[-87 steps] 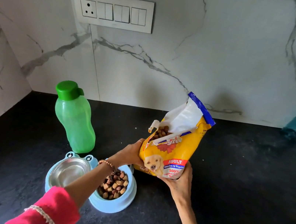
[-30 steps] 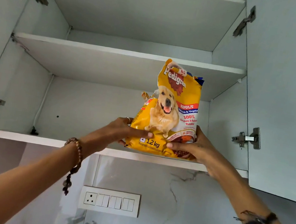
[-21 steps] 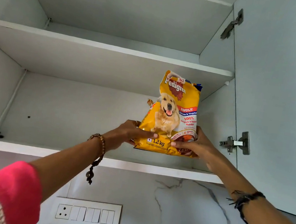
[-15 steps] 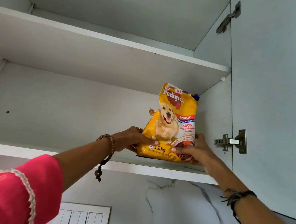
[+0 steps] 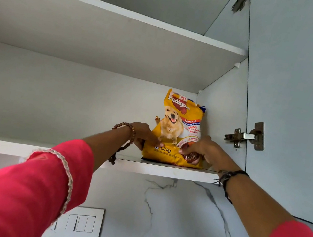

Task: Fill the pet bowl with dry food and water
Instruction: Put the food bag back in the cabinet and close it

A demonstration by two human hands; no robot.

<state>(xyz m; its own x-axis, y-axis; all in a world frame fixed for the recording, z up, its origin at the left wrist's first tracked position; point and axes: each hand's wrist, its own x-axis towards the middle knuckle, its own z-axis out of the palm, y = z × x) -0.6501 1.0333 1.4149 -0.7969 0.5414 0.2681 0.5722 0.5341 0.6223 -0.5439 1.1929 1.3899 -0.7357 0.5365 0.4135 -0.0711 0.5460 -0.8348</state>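
The yellow dog food bag (image 5: 179, 126) stands upright on the lower cabinet shelf (image 5: 163, 170), close to the cabinet's right inner wall. My left hand (image 5: 142, 134) grips its lower left side and my right hand (image 5: 202, 148) grips its lower right side. The bag's base rests on the shelf. The pet bowl and the water bottle are out of view below.
The upper shelf (image 5: 127, 15) spans the cabinet above the bag. The open cabinet door (image 5: 298, 99) with its metal hinge (image 5: 245, 135) stands at the right. A white switch plate (image 5: 81, 223) sits on the marble wall below.
Both hands carried the bag up from the counter into the cabinet, pushed it deeper and to the right, and its base now sits on the lower shelf.
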